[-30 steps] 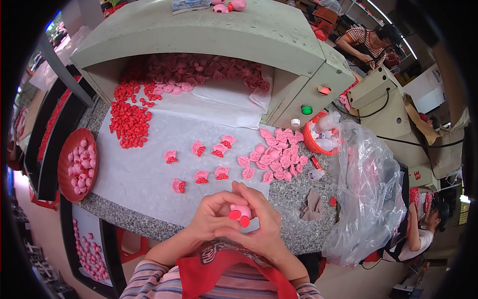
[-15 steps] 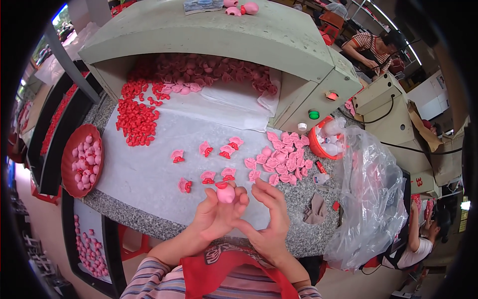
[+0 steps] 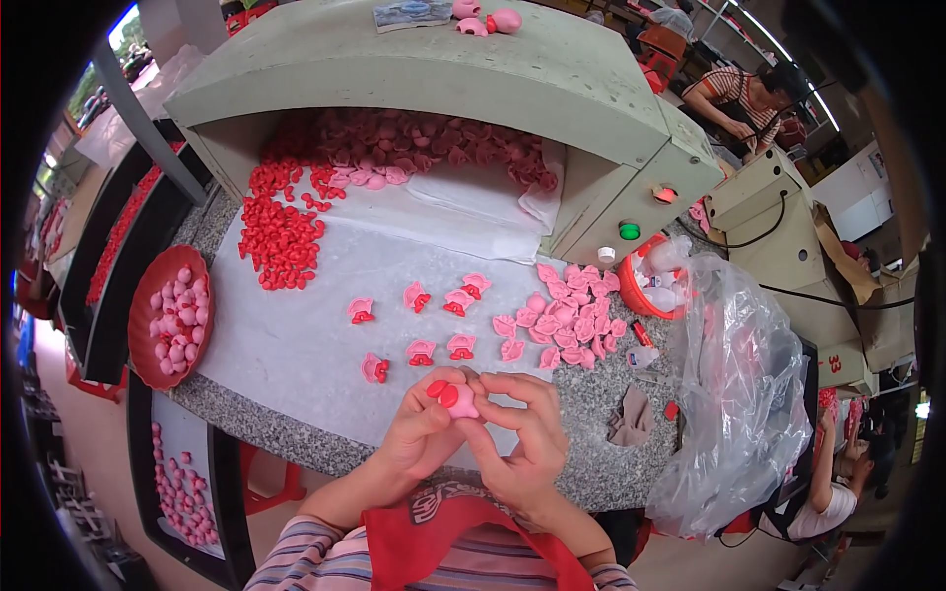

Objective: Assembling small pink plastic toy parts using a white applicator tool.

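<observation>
Pink with two red feet (image 3: 449, 396), a small toy (image 3: 466, 404) is gripped between both hands, above the near edge of a pale sheet (image 3: 296, 340) on the counter. The step seems to be pressing its parts together. To do it well, I judge, squeeze evenly from opposite sides, keep the thumbs off the feet so they are not pushed askew, and turn the toy to check any seam; none can be made out here.

The left hand (image 3: 409, 433) grasps the toy's left side, thumb below and fingers curled behind. The right hand (image 3: 522, 443) pinches its right side, thumb below and bent fingertips above. Both forearms come up from the lower edge and slant inward, bringing the fingertips close together. Beyond the hands, seven pink-and-red pieces (image 3: 421, 351) lie spread on the sheet.
</observation>
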{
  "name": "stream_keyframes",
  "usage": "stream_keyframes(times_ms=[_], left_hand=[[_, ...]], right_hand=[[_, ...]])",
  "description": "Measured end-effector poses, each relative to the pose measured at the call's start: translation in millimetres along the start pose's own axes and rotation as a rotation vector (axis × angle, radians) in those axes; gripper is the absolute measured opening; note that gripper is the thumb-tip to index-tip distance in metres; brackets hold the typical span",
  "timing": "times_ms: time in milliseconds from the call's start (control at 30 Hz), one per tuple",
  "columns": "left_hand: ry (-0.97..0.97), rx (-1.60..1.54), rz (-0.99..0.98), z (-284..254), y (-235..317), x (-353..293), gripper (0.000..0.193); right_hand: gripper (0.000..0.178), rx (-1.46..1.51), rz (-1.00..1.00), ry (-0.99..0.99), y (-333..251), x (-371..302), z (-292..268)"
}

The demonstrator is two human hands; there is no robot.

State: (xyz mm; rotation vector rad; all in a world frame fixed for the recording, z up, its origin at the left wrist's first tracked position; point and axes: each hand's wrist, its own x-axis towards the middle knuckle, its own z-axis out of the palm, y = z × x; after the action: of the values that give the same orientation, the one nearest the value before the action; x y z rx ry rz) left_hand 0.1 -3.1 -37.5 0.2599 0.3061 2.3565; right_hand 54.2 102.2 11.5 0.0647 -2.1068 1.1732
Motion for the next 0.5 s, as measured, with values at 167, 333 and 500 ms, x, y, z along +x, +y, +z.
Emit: stream_keyframes(times_ms=[167,333,500], left_hand=[[-0.016,0.066,0.028,-2,0,-2,0.033],[0.045,0.098,0.073,-5,1,-3,0.034],[0.310,0.792,0.195,-23,43,0,0.026]], right_hand=[[0.022,0.020,-0.012,0.020,0,-1,3],[0.020,0.045,-0.006,0.013,5,-2,9],[0.015,0.120,0.118,-0.017,25,-17,17]])
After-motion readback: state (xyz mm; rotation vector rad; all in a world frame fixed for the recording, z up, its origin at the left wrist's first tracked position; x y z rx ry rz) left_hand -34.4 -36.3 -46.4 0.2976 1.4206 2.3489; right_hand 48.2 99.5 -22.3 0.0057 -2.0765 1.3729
